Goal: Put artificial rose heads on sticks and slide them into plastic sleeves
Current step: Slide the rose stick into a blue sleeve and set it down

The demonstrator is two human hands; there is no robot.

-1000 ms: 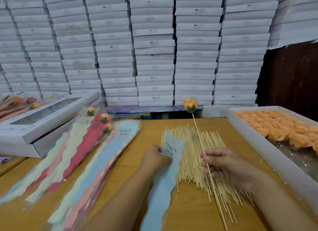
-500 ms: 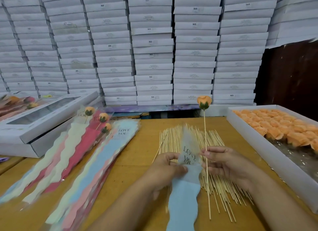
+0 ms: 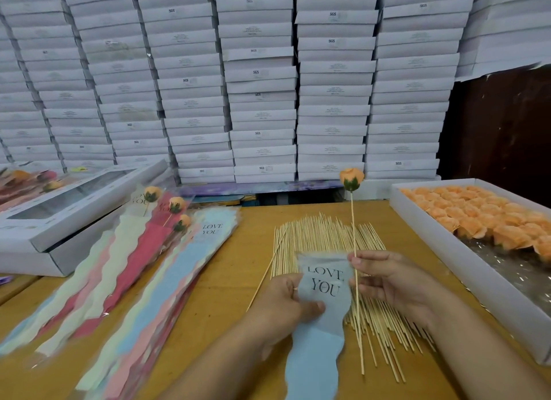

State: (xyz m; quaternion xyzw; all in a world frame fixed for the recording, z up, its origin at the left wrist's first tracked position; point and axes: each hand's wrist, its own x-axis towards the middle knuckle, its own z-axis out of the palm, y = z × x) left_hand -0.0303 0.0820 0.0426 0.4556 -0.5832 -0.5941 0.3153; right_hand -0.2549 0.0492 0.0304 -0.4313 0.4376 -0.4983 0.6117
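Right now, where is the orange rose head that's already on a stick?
The orange rose head stands upright at centre-right of the head view, its thin wooden stick pinched by the right hand, beside the blue plastic sleeve.

The left hand (image 3: 286, 307) pinches a blue plastic sleeve (image 3: 320, 325) that says LOVE YOU, and the right hand (image 3: 387, 283) holds a stick (image 3: 356, 280) upright beside it, with an orange rose (image 3: 351, 177) on top, over a pile of sticks (image 3: 322, 235) on the table (image 3: 238, 280).
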